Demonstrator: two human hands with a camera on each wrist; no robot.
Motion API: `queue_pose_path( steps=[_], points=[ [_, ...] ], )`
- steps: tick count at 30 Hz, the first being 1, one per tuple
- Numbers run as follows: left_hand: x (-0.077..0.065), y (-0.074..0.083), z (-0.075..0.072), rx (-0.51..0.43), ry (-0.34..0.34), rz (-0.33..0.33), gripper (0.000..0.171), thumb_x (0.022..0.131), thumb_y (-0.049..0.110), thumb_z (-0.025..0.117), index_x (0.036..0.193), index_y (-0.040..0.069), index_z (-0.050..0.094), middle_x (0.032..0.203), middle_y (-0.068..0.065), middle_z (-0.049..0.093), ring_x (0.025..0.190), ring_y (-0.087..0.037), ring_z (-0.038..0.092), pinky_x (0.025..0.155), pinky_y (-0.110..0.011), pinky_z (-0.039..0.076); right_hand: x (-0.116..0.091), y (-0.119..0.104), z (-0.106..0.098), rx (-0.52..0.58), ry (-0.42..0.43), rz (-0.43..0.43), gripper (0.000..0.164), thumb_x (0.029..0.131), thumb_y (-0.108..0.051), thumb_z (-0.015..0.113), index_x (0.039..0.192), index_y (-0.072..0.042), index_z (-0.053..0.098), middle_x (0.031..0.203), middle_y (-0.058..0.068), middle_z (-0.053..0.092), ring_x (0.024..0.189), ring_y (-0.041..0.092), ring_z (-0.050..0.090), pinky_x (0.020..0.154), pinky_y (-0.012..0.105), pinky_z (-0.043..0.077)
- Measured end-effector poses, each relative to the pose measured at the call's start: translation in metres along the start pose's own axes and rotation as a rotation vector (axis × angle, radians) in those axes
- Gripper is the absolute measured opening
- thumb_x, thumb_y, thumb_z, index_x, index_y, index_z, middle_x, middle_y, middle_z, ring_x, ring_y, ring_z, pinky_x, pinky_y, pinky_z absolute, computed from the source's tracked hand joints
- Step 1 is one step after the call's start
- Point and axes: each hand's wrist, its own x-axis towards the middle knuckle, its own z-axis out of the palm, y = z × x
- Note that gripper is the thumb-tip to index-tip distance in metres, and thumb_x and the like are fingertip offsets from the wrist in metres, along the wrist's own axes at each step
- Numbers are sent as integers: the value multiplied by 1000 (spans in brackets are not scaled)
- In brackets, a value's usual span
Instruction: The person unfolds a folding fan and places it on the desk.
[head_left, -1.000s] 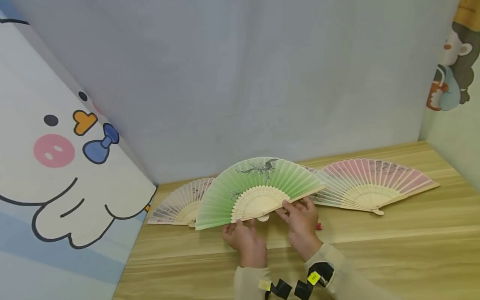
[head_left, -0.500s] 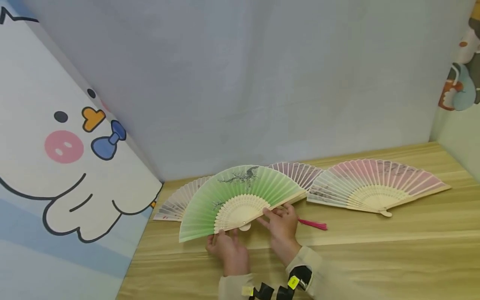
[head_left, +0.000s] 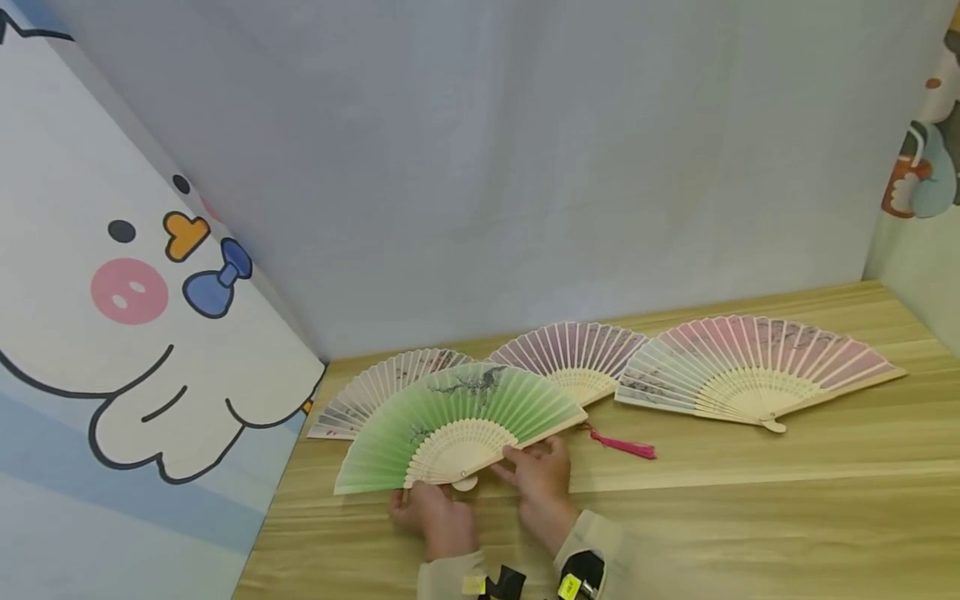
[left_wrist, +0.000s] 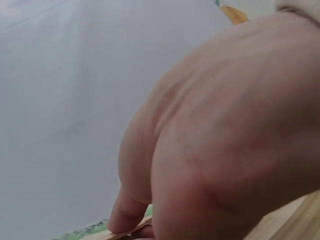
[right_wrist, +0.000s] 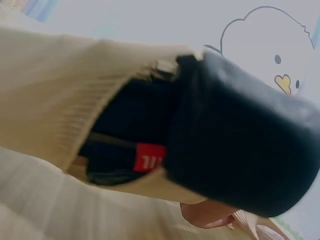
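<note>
A spread green folding fan (head_left: pixel 382 446), with a dark bird-and-branch print and pale bamboo ribs, is held between both hands in the head view. My left hand (head_left: pixel 444 518) grips its lower left edge beside the pivot. On the right edge, my right hand (head_left: pixel 542 483) pinches the outer rib, thumb in front. In the left wrist view the left hand (left_wrist: pixel 215 135) bends down over the fan's edge, most of the fan being out of frame. A black strap device covers much of the right wrist view, with part of the right hand (right_wrist: pixel 207 212) below it.
Behind the green fan, a pale fan (head_left: pixel 367 392) and a purple fan (head_left: pixel 573 346) lie spread on the wooden table (head_left: pixel 750 517). A pink fan (head_left: pixel 750 367) lies at right. A pink tassel (head_left: pixel 622 446) rests near the right hand. A grey cloth wall (head_left: pixel 525 167) stands behind.
Both hands have brought the green fan left and down, nearer the front of the table. The purple fan and the pink tassel have come into fuller view. The head view has shifted slightly.
</note>
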Motion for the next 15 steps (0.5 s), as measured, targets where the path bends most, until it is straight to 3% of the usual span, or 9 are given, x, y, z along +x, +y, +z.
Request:
queue_pose_path(
  steps=[6, 11, 15],
  points=[
    [6, 3, -5, -46, 28, -24, 51, 105, -5, 24, 155, -1, 14, 165, -29, 19, 145, -38, 37, 107, -41, 49, -4, 9, 0, -5, -18, 56, 59, 93, 18, 65, 143, 11, 34, 103, 17, 47, 86, 22, 61, 79, 38, 67],
    [12, 5, -7, -61, 56, -23, 46, 111, 5, 23, 156, 0, 16, 165, -25, 25, 145, -35, 39, 110, -38, 48, -8, 13, 3, -29, -27, 78, 61, 92, 19, 65, 145, 12, 34, 102, 17, 50, 86, 23, 64, 79, 38, 67],
    [18, 7, -10, -62, 88, -30, 47, 113, 11, 23, 159, 4, 19, 168, -22, 25, 147, -33, 38, 114, -41, 45, -11, 15, 4, -38, -46, 101, 60, 93, 20, 61, 146, 13, 34, 110, 24, 53, 91, 29, 68, 78, 40, 67]
  ],
)
